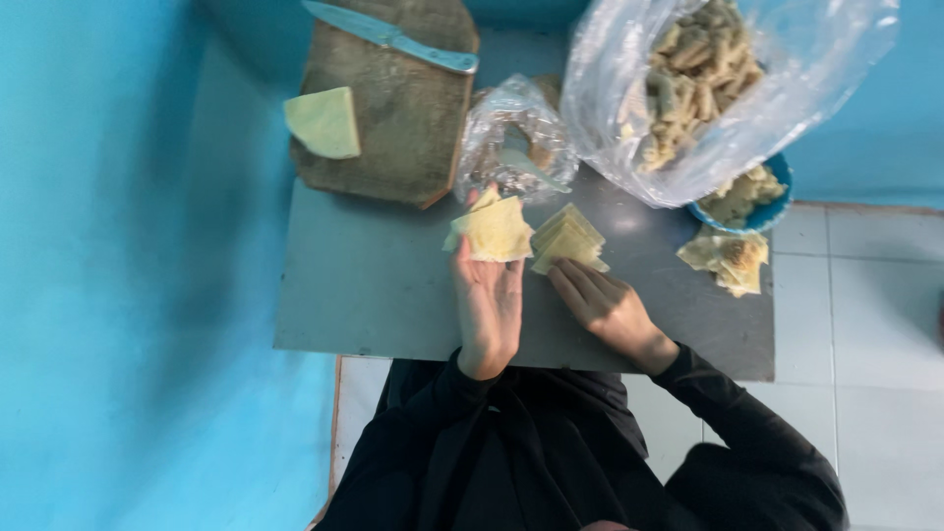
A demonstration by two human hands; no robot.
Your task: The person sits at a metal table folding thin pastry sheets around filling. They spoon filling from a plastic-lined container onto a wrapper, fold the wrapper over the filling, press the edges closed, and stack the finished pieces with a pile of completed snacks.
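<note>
The grey bench [374,295] stands against a blue wall, with white floor tiles to the right. At its far right a big clear plastic bag [728,88] bulges with rolled, pale-yellow pastry pieces, and under it sits a blue bowl [777,202] with more of them. At the far left lies a worn wooden board [403,118] carrying a long knife [393,39] and one cut piece of dough sheet [324,123]. A smaller crumpled bag [511,143] sits between board and big bag.

The left hand [489,305] lies palm up, fingers straight and unclenched, with a single thin yellow wrapper [495,231] resting on the fingertips. The right hand [605,305] rests on the bench, fingers loosely curled toward the stack of wrappers [567,239] just beside them; whether they touch it I cannot tell. A few loose wrappers [730,258] lie near the bowl.

Judging by this, one wrapper is laid out ready for filling or rolling, which calls for the right hand's help.
</note>
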